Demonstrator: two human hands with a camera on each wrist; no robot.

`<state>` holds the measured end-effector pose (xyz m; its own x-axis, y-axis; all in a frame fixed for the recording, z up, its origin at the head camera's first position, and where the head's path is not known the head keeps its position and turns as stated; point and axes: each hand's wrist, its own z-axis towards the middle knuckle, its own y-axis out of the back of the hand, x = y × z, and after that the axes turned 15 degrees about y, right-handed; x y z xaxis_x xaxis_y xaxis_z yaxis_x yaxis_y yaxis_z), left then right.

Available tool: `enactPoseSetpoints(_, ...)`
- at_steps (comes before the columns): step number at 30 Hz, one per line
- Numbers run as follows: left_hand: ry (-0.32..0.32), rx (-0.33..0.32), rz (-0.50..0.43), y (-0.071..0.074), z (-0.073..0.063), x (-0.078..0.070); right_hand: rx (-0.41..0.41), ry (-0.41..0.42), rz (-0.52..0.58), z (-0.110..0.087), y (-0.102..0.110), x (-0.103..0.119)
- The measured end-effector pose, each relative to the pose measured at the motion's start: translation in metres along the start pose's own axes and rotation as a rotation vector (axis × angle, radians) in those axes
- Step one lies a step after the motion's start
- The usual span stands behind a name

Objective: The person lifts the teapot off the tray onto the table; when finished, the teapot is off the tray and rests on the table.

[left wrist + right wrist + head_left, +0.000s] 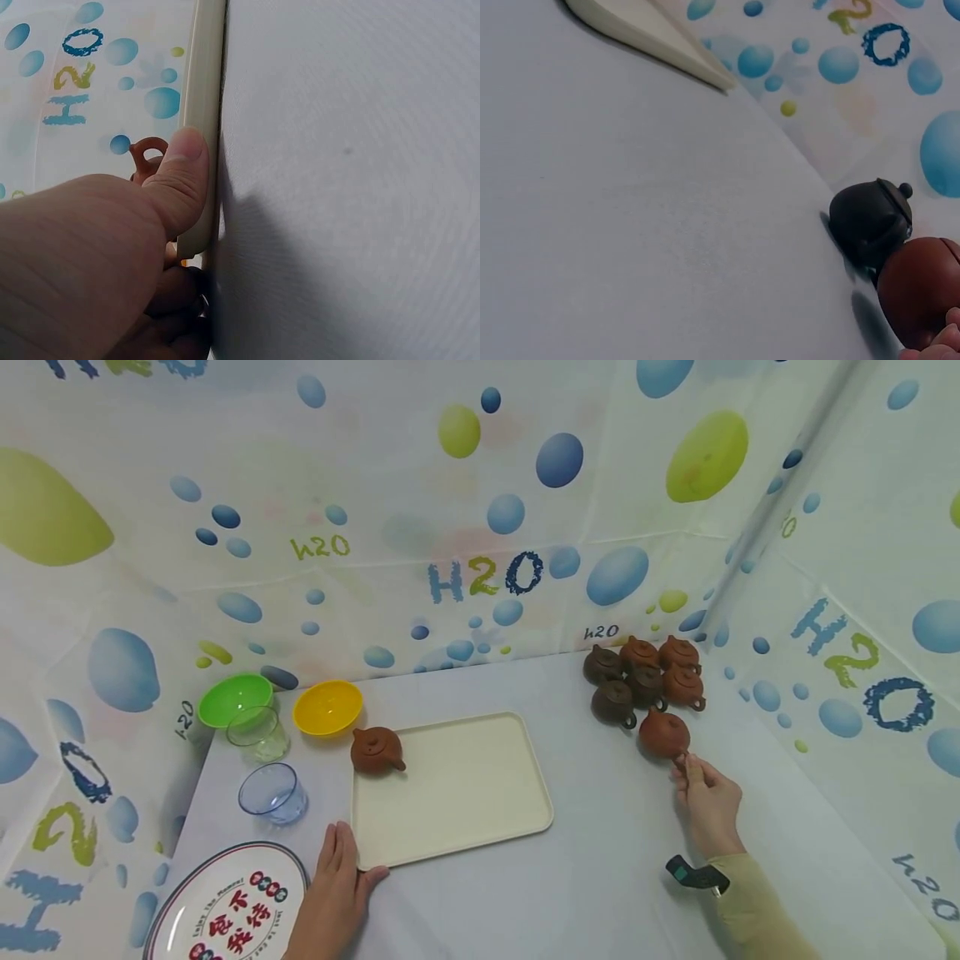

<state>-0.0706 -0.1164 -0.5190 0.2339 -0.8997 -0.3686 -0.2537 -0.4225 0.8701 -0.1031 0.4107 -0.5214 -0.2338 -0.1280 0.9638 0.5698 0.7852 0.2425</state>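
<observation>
A reddish-brown teapot (663,734) at the right has its handle pinched between the thumb and fingers of my right hand (708,797). In the right wrist view that teapot (921,289) overlaps a dark teapot (870,223), and only my fingertips show. My left hand (335,881) rests at the near left corner of a cream tray (457,793), fingers straight along its left side. The left wrist view has the thumb (184,176) lying against the tray's rim. Another reddish-brown teapot (377,751) sits on the tray's far left corner, spout and handle showing.
Several dark and reddish teapots (643,675) cluster at the back right. Along the left stand a green bowl (221,702), a yellow bowl (327,708), a clear greenish glass (266,743) and a bluish glass (281,802). A printed white plate (180,914) lies at the near left.
</observation>
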Motion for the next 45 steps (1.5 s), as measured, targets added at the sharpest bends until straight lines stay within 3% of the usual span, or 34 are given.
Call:
enactPoseSetpoints(6, -0.012, 0.001, -0.007, 0.0, 0.0, 0.0, -0.018, -0.038, 0.061, 0.014, -0.008, 0.003)
enactPoseSetpoints(13, -0.023, -0.011, -0.004, 0.001, 0.0, -0.001, -0.019, -0.011, 0.049, 0.019, -0.015, 0.005)
enactPoseSetpoints(22, -0.001, 0.005, 0.011, 0.003, 0.001, -0.001, 0.218, 0.035, -0.134, 0.023, -0.004, 0.008)
enactPoseSetpoints(45, 0.016, 0.033, -0.009, 0.001, 0.002, -0.001, 0.334, -0.005, -0.089, 0.031, 0.005, 0.008)
